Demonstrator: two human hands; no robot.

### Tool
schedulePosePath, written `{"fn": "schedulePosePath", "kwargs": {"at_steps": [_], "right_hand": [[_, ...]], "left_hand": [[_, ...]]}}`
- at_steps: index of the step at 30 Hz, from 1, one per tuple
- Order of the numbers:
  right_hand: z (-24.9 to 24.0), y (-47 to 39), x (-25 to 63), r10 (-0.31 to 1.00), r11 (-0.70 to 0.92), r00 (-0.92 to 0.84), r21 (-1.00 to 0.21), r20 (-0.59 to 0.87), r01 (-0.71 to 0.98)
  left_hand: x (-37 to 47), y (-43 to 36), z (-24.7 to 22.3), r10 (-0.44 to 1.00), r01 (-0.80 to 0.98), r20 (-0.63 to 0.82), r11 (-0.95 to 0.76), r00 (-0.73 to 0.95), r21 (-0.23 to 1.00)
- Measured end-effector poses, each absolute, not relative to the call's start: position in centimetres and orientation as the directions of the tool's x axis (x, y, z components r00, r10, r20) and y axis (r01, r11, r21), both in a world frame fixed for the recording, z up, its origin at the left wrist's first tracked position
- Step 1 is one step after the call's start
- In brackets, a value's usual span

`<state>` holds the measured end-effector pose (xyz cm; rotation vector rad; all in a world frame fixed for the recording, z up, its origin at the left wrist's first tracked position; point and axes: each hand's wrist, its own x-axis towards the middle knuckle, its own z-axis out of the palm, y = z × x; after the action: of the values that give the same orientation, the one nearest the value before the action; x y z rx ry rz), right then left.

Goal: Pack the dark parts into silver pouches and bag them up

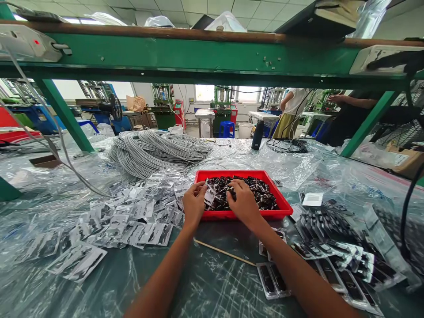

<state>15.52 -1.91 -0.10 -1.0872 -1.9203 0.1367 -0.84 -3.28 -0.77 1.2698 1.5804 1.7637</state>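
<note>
A shallow red tray [247,215] full of small dark parts [260,192] sits in front of me. At its left end, my left hand [194,204] pinches a small clear plastic bag [210,194] with something pale in it. My right hand [244,201] reaches over the middle of the tray, palm down. Its thumb and fingers are bent but apart, at the heap of dark parts; the fingertips are partly hidden. Many small clear bags with grey and dark contents [132,221] lie spread left of the tray.
A coil of grey cable [159,150] lies behind the bags. Blister packs with dark items [331,247] cover the right side. A thin wooden stick [225,252] lies before the tray. A dark bottle [257,134] stands behind. A green shelf beam [198,55] crosses overhead. Two people stand beyond.
</note>
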Motion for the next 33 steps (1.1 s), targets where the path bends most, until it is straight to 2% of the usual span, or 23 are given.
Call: {"fn": "schedulePosePath", "kwargs": {"at_steps": [2, 4, 8, 12, 15, 18, 21, 23, 30, 33], "right_hand": [[-0.4, -3.0, 14.4, 0.617, 0.699, -0.320, -0.314, 0.719, 0.642], [-0.9, -3.6, 13.7, 0.563, 0.739, -0.402, -0.223, 0.722, 0.635], [-1.7, -3.0, 13.9, 0.565, 0.724, -0.396, -0.204, 0.724, 0.659], [-1.9, -2.4, 14.4, 0.586, 0.716, -0.389, -0.229, 0.711, 0.660], [-1.5, -2.9, 14.1, 0.609, 0.721, -0.353, -0.311, 0.710, 0.619], [-0.7, -3.5, 14.0, 0.667, 0.703, -0.273, -0.463, 0.693, 0.541], [-0.1, -3.7, 14.1, 0.767, 0.626, -0.223, -0.626, 0.602, 0.465], [0.1, -3.5, 14.3, 0.813, 0.578, -0.237, -0.687, 0.533, 0.439], [0.0, -2.8, 14.8, 0.837, 0.540, -0.292, -0.788, 0.464, 0.295], [0.1, -2.5, 15.2, 0.864, 0.466, -0.315, -0.861, 0.393, 0.202]], "left_hand": [[-0.5, -3.3, -0.8, 0.856, 0.137, 0.297, -0.263, -0.424, 0.955], [0.0, -3.4, -0.6, 0.914, -0.011, 0.244, -0.262, -0.325, 0.965], [0.5, -3.8, -0.1, 0.977, -0.263, 0.158, -0.191, -0.143, 0.946], [0.5, -3.9, -0.1, 0.979, -0.281, 0.156, -0.187, -0.130, 0.941], [0.6, -4.0, -0.3, 0.971, -0.294, 0.171, -0.215, -0.167, 0.931], [0.6, -4.0, -0.3, 0.970, -0.328, 0.183, -0.228, -0.162, 0.917], [0.4, -4.1, -0.3, 0.978, -0.389, 0.176, -0.206, -0.112, 0.898], [0.4, -4.0, -0.3, 0.981, -0.383, 0.180, -0.196, -0.078, 0.903], [0.1, -4.3, 0.2, 0.970, -0.136, 0.239, -0.243, -0.048, 0.960], [-0.2, -4.6, 0.6, 0.959, -0.041, 0.283, -0.282, -0.003, 0.958]]}}
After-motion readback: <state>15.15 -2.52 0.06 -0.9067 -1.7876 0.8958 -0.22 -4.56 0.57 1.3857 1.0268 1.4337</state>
